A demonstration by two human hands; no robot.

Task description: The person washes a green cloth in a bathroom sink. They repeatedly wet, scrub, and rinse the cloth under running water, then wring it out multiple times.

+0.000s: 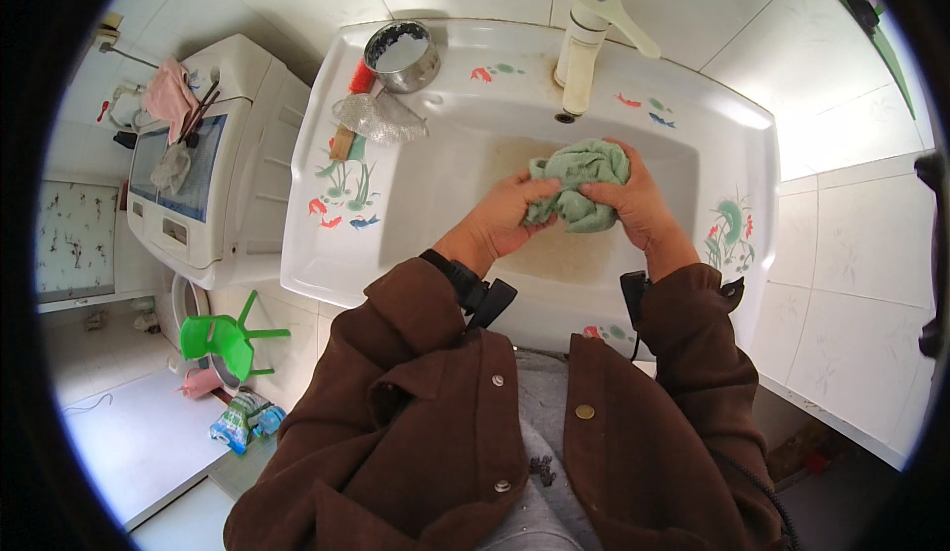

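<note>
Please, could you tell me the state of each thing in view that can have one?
Green cloth: bunched up
Left hand: gripping green cloth
Right hand: gripping green cloth
Faucet: no stream visible
Sink: brownish at the bottom
Metal container: uncovered
Pink cloth: rumpled
Washing machine lid: looks shut

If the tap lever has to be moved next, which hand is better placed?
The right hand, I'd judge: it is nearer the tap lever, whose free end points to the right. The left hand is farther away. Both grip the green cloth, so the right would have to let go first.
</note>
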